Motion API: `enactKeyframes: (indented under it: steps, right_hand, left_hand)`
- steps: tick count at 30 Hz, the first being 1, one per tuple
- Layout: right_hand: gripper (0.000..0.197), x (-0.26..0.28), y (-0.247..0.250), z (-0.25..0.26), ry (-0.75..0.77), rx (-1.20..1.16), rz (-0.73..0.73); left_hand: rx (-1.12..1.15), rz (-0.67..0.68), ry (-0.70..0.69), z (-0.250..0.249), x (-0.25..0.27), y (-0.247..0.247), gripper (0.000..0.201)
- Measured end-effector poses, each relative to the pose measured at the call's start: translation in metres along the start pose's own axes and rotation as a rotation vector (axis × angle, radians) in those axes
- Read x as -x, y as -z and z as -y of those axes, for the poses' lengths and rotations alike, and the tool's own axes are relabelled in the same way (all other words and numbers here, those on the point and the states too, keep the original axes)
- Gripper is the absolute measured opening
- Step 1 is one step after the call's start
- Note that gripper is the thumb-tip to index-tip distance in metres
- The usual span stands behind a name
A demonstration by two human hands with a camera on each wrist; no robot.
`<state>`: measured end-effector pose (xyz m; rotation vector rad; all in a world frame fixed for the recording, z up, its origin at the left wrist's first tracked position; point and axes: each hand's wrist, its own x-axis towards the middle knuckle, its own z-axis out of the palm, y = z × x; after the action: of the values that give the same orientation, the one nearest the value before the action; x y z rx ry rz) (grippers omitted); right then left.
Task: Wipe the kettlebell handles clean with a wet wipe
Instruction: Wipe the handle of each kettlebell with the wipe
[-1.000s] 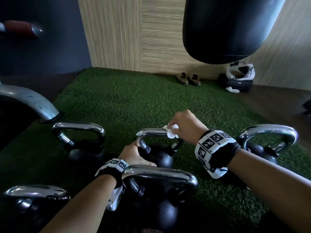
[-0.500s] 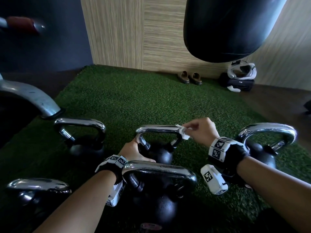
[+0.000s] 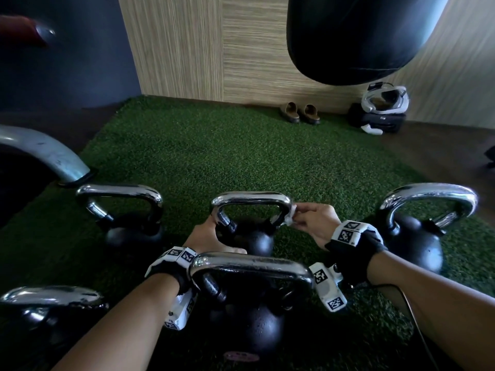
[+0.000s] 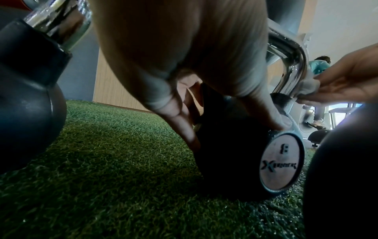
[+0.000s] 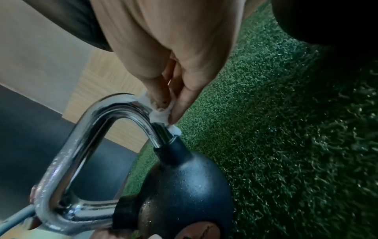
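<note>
Several black kettlebells with chrome handles stand on green turf point(image 3: 214, 145). My left hand point(image 3: 207, 236) grips the middle kettlebell point(image 3: 258, 241) at the left base of its handle, with fingers spread on the black body point(image 4: 225, 145) in the left wrist view. My right hand point(image 3: 312, 220) pinches a white wet wipe point(image 3: 292, 215) against the right bend of that chrome handle point(image 3: 251, 199). In the right wrist view the wipe point(image 5: 161, 113) lies pressed on the handle's point(image 5: 114, 103) curve between my fingertips point(image 5: 180, 113).
Other kettlebells stand at left point(image 3: 128, 218), right point(image 3: 417, 236), front centre point(image 3: 249, 303) and front left point(image 3: 45, 309). A black punching bag point(image 3: 356, 36) hangs above the far right. Brown shoes point(image 3: 300, 112) and a headset on a case point(image 3: 380, 111) lie by the wooden wall. A grey machine leg point(image 3: 48, 153) stands at left.
My right hand has slid the wipe from the top middle of the handle rightward and down onto its right bend. The left hand keeps its hold on the kettlebell.
</note>
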<state>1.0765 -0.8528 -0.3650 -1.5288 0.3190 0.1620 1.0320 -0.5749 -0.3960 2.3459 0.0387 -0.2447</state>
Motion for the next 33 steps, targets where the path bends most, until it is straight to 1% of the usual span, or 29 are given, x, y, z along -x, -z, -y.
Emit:
enactKeyframes:
  steps: [2, 4, 6, 8, 9, 10, 11, 12, 13, 14, 16, 18, 19, 20, 21, 23, 25, 27, 28, 30, 32, 33]
  right_hand:
    - [0.027, -0.002, -0.005, -0.009, -0.044, -0.021, 0.018]
    - [0.027, -0.001, -0.010, -0.017, -0.051, -0.010, 0.024]
    - [0.029, -0.003, -0.010, -0.017, -0.051, 0.038, 0.023]
    - [0.030, -0.006, -0.006, -0.008, -0.046, 0.134, 0.020]
    - [0.029, -0.008, -0.004, 0.000, -0.032, 0.182, 0.006]
    - [0.026, -0.010, -0.001, 0.008, -0.008, 0.216, -0.024]
    - [0.023, -0.010, 0.001, 0.017, 0.026, 0.230, -0.069]
    - [0.018, -0.011, 0.003, 0.026, 0.071, 0.227, -0.109]
    - [0.016, -0.007, 0.004, 0.037, 0.120, 0.212, -0.135]
    - [0.016, -0.004, 0.004, 0.047, 0.171, 0.196, -0.138]
    - [0.017, 0.006, 0.003, 0.068, 0.282, 0.179, -0.087]
    - [0.018, 0.022, -0.004, 0.088, 0.391, 0.177, 0.031]
    - [0.018, 0.031, -0.010, 0.095, 0.446, 0.173, 0.108]
    - [0.019, 0.038, -0.017, 0.101, 0.497, 0.180, 0.178]
    - [0.019, 0.046, -0.024, 0.107, 0.543, 0.188, 0.242]
    - [0.020, 0.058, -0.038, 0.114, 0.608, 0.187, 0.316]
    - [0.022, 0.067, -0.051, 0.118, 0.639, 0.168, 0.341]
    - [0.021, 0.071, -0.059, 0.120, 0.676, 0.181, 0.337]
    - [0.019, 0.071, -0.062, 0.120, 0.707, 0.221, 0.312]
    - [0.015, 0.068, -0.065, 0.119, 0.772, 0.332, 0.190]
    - [0.020, 0.062, -0.068, 0.116, 0.834, 0.399, 0.070]
    - [0.023, 0.060, -0.068, 0.114, 0.856, 0.421, 0.044]
  left_hand:
    - [-0.009, 0.004, -0.002, -0.001, -0.001, 0.001, 0.098]
    - [-0.024, 0.016, -0.008, -0.004, -0.001, 0.000, 0.095]
    - [-0.046, 0.031, 0.018, -0.006, -0.001, 0.001, 0.096]
    - [-0.047, 0.060, 0.061, -0.007, -0.002, 0.006, 0.093]
    - [-0.058, 0.094, 0.071, -0.006, -0.002, 0.011, 0.087]
    - [-0.084, 0.133, 0.070, -0.005, -0.002, 0.018, 0.077]
    - [-0.112, 0.154, 0.061, -0.005, -0.003, 0.027, 0.062]
    - [-0.127, 0.134, 0.049, -0.008, -0.002, 0.037, 0.043]
    - [-0.130, 0.073, 0.036, -0.011, -0.001, 0.049, 0.028]
    - [-0.115, 0.001, 0.022, -0.018, 0.003, 0.062, 0.021]
    - [-0.051, -0.172, -0.044, -0.041, 0.012, 0.086, 0.026]
    - [-0.044, -0.328, -0.203, -0.067, 0.021, 0.105, 0.021]
    - [-0.029, -0.376, -0.292, -0.080, 0.023, 0.111, 0.019]
    - [0.000, -0.387, -0.358, -0.093, 0.025, 0.116, 0.019]
    - [0.041, -0.363, -0.388, -0.103, 0.025, 0.117, 0.021]
    - [0.151, -0.242, -0.356, -0.123, 0.024, 0.113, 0.022]
    - [0.359, -0.118, -0.277, -0.138, 0.028, 0.105, 0.020]
    - [0.606, -0.038, -0.222, -0.146, 0.036, 0.099, 0.024]
    - [0.685, -0.016, -0.211, -0.147, 0.040, 0.098, 0.025]
    - [0.789, 0.045, -0.191, -0.143, 0.041, 0.098, 0.026]
    - [0.846, 0.098, -0.165, -0.136, 0.040, 0.099, 0.028]
    - [0.856, 0.111, -0.158, -0.134, 0.039, 0.100, 0.028]
